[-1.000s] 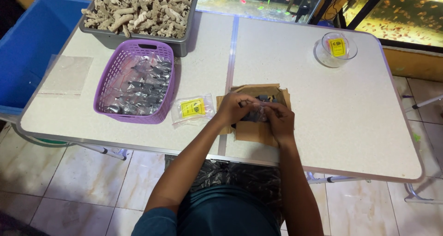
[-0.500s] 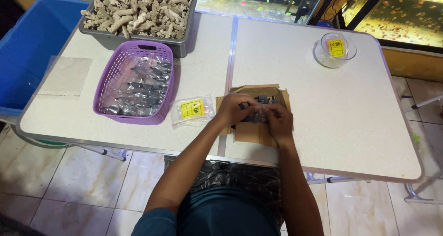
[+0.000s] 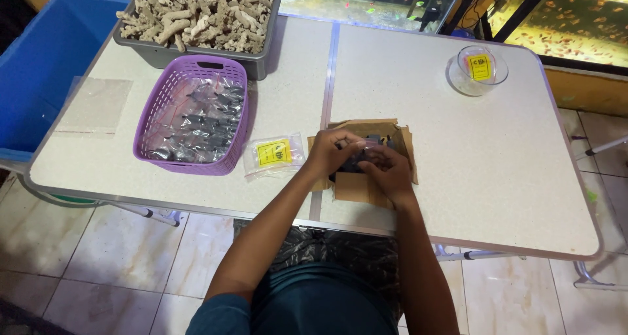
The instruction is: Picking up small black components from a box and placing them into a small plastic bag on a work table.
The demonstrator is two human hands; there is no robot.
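White table [image 3: 497, 178]: both hands, left hand [image 3: 331, 153] and right hand [image 3: 387, 171], pinch a small dark item [image 3: 356, 162] over cardboard box [image 3: 373, 129]; its axis unclear

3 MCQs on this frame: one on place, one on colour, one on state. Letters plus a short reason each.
1. Where does the small clear packet with the yellow label lie?
A. Inside the basket
B. On the white tabletop, between the basket and the open brown cardboard box
C. In the glass bowl

2. What colour is the slotted plastic basket of small bagged dark items?
A. Purple
B. Green
C. Red

3. What are the left hand and right hand doing?
A. Resting flat on bare table
B. One lifts the grey tray
C. Both meet over the box, fingers on a small dark item

Answers:
1 B: the packet lies flat on the table, left of the box.
2 A: its walls are plainly purple.
3 C: both hands close together over the box.
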